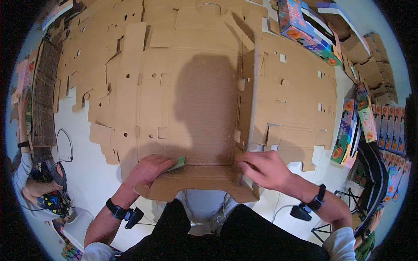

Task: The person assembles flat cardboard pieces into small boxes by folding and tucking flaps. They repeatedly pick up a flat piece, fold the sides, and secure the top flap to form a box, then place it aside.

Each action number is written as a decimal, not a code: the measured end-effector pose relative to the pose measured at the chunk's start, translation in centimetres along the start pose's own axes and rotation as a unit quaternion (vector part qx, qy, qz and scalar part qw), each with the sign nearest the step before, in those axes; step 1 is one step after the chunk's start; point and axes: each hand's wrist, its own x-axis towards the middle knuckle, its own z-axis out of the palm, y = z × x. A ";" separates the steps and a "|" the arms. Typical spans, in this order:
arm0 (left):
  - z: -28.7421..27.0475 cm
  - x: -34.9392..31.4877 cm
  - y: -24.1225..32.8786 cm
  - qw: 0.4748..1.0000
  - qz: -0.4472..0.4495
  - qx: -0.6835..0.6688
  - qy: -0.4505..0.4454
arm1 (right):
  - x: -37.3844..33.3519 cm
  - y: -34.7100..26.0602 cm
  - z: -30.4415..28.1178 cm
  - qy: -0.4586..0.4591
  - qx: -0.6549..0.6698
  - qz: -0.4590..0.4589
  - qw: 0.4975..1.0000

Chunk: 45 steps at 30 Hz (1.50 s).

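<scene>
A partly folded brown cardboard box blank (183,108) lies on the stack in front of me, with its right wall raised and its near wall standing up. My left hand (148,169) is closed at the near left corner. A small green flap (177,163) sticks out by its fingertips; whether it belongs to the blank, I cannot tell. At the near right corner my right hand (264,168) has its fingers curled against the box wall, its fingertips partly hidden. Each wrist wears a black band with a small device.
Flat cardboard blanks (300,95) spread beneath and beyond the box. Printed boxes (309,30) stand at the far right, with several stacked boxes (389,126) farther right. At the left edge, another person (30,182) sits beside an upright cardboard piece (45,95). A cable (65,148) lies nearby.
</scene>
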 end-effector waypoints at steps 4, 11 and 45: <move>-0.2 0.0 1.0 0.998 -0.060 -0.022 -0.013 | 3.7 0.4 3.0 -0.105 -0.066 -0.103 0.987; 1.8 -5.5 -2.0 0.962 -0.207 0.089 0.156 | 3.0 1.2 4.0 -0.102 -0.143 -0.151 0.973; -5.3 4.2 6.3 0.990 -0.026 0.107 -0.086 | 4.4 2.4 2.2 -0.119 -0.115 -0.144 0.976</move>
